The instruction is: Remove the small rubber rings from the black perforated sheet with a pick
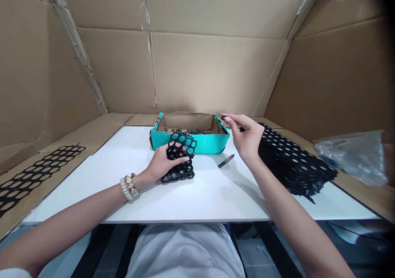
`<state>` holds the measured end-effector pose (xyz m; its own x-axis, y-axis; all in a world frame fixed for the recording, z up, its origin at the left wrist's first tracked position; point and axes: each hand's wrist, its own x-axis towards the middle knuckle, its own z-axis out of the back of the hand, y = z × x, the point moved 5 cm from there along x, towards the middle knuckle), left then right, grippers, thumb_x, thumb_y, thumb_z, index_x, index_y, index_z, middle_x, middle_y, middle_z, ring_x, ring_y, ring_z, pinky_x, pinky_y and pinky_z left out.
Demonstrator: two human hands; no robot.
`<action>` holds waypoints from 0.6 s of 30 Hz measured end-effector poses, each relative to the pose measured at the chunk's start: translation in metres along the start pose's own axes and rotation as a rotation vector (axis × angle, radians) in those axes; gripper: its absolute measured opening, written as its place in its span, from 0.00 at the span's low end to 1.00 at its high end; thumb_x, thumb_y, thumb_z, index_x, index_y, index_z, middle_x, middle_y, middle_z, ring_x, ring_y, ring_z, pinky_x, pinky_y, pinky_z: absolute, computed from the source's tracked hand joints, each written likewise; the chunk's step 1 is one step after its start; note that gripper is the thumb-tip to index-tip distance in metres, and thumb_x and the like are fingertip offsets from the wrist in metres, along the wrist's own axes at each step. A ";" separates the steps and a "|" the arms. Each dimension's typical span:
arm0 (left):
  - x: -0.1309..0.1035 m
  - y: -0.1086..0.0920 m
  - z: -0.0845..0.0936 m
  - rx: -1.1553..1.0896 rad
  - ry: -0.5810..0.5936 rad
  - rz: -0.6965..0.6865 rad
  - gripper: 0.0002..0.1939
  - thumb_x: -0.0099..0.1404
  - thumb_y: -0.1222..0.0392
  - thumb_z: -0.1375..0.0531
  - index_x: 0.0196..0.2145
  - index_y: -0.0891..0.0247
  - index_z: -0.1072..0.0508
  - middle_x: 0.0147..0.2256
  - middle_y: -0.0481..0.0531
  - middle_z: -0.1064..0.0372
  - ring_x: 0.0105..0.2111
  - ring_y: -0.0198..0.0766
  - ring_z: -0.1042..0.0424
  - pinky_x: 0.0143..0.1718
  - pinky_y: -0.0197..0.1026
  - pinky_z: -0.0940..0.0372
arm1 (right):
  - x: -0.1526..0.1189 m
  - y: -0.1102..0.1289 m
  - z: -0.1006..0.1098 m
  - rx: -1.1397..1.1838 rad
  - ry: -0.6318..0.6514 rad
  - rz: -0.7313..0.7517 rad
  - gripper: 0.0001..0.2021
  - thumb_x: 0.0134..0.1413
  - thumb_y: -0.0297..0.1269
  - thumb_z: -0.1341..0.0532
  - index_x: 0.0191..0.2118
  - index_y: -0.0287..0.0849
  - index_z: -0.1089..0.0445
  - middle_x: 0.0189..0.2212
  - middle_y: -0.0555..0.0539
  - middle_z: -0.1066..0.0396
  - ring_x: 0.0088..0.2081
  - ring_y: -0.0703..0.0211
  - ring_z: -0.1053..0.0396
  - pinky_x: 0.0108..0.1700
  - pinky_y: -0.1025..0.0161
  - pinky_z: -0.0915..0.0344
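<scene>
My left hand [165, 162] grips a bent black sheet of rings [179, 173] just in front of the teal box [200, 144]. At the sheet's upper end several holes are bare, while lower ones hold rings. Thumb and fingertips of my right hand [245, 134] pinch a small black ring [224, 117] beside the box's right wall. Inside the box lie many loose black rings [197, 132]. On the white table between my hands rests a small dark blade [226, 161], touched by neither hand.
A thick stack of black perforated sheets [296, 154] stands at the right. Beyond it lie a clear plastic bag [354, 154] and a blue item [328, 160]. An emptied black mesh sheet [40, 171] lies at the left. Cardboard walls [216, 68] enclose the table.
</scene>
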<state>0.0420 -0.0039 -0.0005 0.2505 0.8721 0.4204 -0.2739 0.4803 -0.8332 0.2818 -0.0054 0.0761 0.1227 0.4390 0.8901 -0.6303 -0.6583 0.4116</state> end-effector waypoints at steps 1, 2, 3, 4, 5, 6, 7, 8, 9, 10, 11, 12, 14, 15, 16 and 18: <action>0.001 0.000 0.000 -0.005 -0.006 0.001 0.21 0.52 0.49 0.32 0.37 0.65 0.29 0.40 0.52 0.26 0.42 0.42 0.28 0.48 0.43 0.36 | 0.000 -0.004 -0.003 -0.095 0.044 0.030 0.12 0.60 0.42 0.42 0.41 0.43 0.24 0.32 0.45 0.24 0.34 0.56 0.30 0.39 0.59 0.34; 0.002 -0.001 0.000 -0.004 -0.008 -0.003 0.20 0.52 0.49 0.33 0.37 0.66 0.29 0.40 0.52 0.26 0.43 0.42 0.29 0.49 0.43 0.36 | -0.001 -0.008 -0.008 -0.194 0.103 0.055 0.12 0.59 0.41 0.42 0.42 0.44 0.24 0.32 0.45 0.24 0.34 0.55 0.30 0.42 0.56 0.35; 0.002 -0.002 0.000 0.001 -0.004 -0.010 0.20 0.53 0.49 0.33 0.38 0.66 0.28 0.41 0.53 0.27 0.43 0.43 0.29 0.49 0.43 0.37 | -0.002 -0.011 -0.012 -0.284 0.159 0.075 0.12 0.60 0.40 0.42 0.43 0.44 0.24 0.31 0.46 0.24 0.35 0.54 0.32 0.45 0.52 0.37; 0.002 -0.004 0.000 0.008 0.004 -0.021 0.19 0.54 0.49 0.34 0.38 0.66 0.28 0.41 0.53 0.26 0.43 0.43 0.29 0.49 0.43 0.37 | -0.004 -0.012 -0.016 -0.357 0.202 0.088 0.12 0.60 0.40 0.42 0.45 0.45 0.25 0.31 0.46 0.24 0.35 0.53 0.33 0.48 0.49 0.40; 0.001 -0.005 -0.001 0.019 0.014 -0.036 0.19 0.55 0.49 0.34 0.39 0.65 0.27 0.41 0.53 0.26 0.43 0.43 0.29 0.50 0.43 0.37 | -0.006 -0.012 -0.019 -0.403 0.230 0.097 0.12 0.61 0.40 0.43 0.46 0.46 0.25 0.32 0.46 0.24 0.37 0.52 0.34 0.50 0.46 0.43; 0.001 -0.007 -0.001 0.032 0.026 -0.053 0.18 0.56 0.49 0.35 0.39 0.65 0.27 0.42 0.52 0.26 0.44 0.42 0.29 0.50 0.43 0.37 | -0.008 -0.009 -0.021 -0.413 0.249 0.105 0.13 0.61 0.41 0.43 0.47 0.46 0.26 0.33 0.46 0.24 0.38 0.52 0.35 0.52 0.45 0.45; 0.000 -0.009 -0.002 0.044 0.038 -0.070 0.18 0.57 0.49 0.36 0.40 0.64 0.27 0.42 0.52 0.26 0.44 0.42 0.29 0.50 0.43 0.37 | -0.009 -0.004 -0.024 -0.383 0.274 0.118 0.14 0.62 0.41 0.44 0.47 0.46 0.26 0.35 0.46 0.24 0.39 0.52 0.35 0.52 0.45 0.45; -0.002 -0.010 -0.003 0.052 0.048 -0.085 0.17 0.58 0.50 0.36 0.41 0.63 0.27 0.42 0.52 0.26 0.44 0.42 0.29 0.51 0.43 0.38 | -0.012 0.002 -0.027 -0.319 0.315 0.136 0.14 0.63 0.42 0.45 0.47 0.46 0.26 0.37 0.46 0.24 0.41 0.52 0.36 0.51 0.47 0.44; -0.003 -0.011 -0.004 0.053 0.057 -0.096 0.17 0.59 0.50 0.37 0.41 0.63 0.27 0.43 0.51 0.26 0.45 0.42 0.29 0.51 0.43 0.38 | -0.014 0.010 -0.031 -0.235 0.369 0.159 0.14 0.63 0.42 0.46 0.45 0.46 0.26 0.39 0.46 0.25 0.42 0.52 0.36 0.50 0.49 0.42; -0.004 -0.012 -0.006 0.050 0.071 -0.102 0.17 0.59 0.50 0.37 0.42 0.63 0.27 0.43 0.51 0.27 0.45 0.42 0.29 0.51 0.43 0.38 | -0.017 0.018 -0.035 -0.144 0.425 0.183 0.13 0.62 0.43 0.45 0.43 0.46 0.25 0.40 0.46 0.26 0.43 0.53 0.36 0.49 0.51 0.41; -0.005 -0.012 -0.007 0.041 0.083 -0.103 0.17 0.60 0.50 0.37 0.42 0.63 0.27 0.43 0.51 0.27 0.45 0.42 0.29 0.52 0.43 0.38 | -0.020 0.026 -0.038 -0.057 0.474 0.205 0.12 0.61 0.44 0.43 0.39 0.46 0.24 0.40 0.47 0.26 0.43 0.54 0.36 0.49 0.52 0.40; -0.005 -0.012 -0.008 0.029 0.096 -0.098 0.17 0.59 0.50 0.37 0.42 0.63 0.27 0.44 0.52 0.27 0.46 0.42 0.29 0.52 0.43 0.38 | -0.023 0.032 -0.040 0.021 0.504 0.219 0.11 0.60 0.44 0.42 0.35 0.45 0.25 0.39 0.47 0.26 0.44 0.54 0.36 0.49 0.53 0.40; -0.005 -0.010 -0.009 -0.004 0.110 -0.064 0.19 0.58 0.49 0.36 0.43 0.64 0.27 0.45 0.53 0.27 0.47 0.43 0.30 0.52 0.43 0.38 | -0.026 0.042 -0.042 0.140 0.510 0.219 0.11 0.59 0.42 0.40 0.29 0.43 0.28 0.37 0.47 0.27 0.43 0.56 0.35 0.49 0.55 0.39; -0.004 -0.008 -0.009 -0.022 0.114 -0.038 0.20 0.57 0.49 0.36 0.44 0.64 0.28 0.46 0.53 0.27 0.47 0.43 0.30 0.52 0.43 0.38 | -0.026 0.044 -0.041 0.183 0.493 0.208 0.12 0.60 0.41 0.41 0.28 0.42 0.30 0.36 0.47 0.27 0.42 0.57 0.35 0.48 0.56 0.39; -0.004 -0.006 -0.009 -0.038 0.118 -0.008 0.21 0.57 0.49 0.35 0.44 0.65 0.28 0.45 0.54 0.27 0.46 0.44 0.30 0.51 0.42 0.37 | -0.026 0.045 -0.040 0.214 0.469 0.194 0.13 0.61 0.40 0.43 0.27 0.42 0.31 0.35 0.47 0.28 0.41 0.57 0.34 0.48 0.56 0.38; -0.004 -0.003 -0.010 -0.051 0.152 0.058 0.21 0.56 0.47 0.36 0.40 0.66 0.27 0.42 0.54 0.26 0.42 0.44 0.29 0.44 0.41 0.35 | -0.024 0.043 -0.036 0.222 0.413 0.168 0.14 0.64 0.39 0.47 0.27 0.42 0.33 0.34 0.47 0.28 0.40 0.58 0.34 0.47 0.57 0.38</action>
<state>0.0508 -0.0095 -0.0035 0.3741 0.8723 0.3149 -0.2452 0.4205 -0.8735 0.2236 -0.0223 0.0652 -0.3090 0.4917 0.8141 -0.4317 -0.8352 0.3406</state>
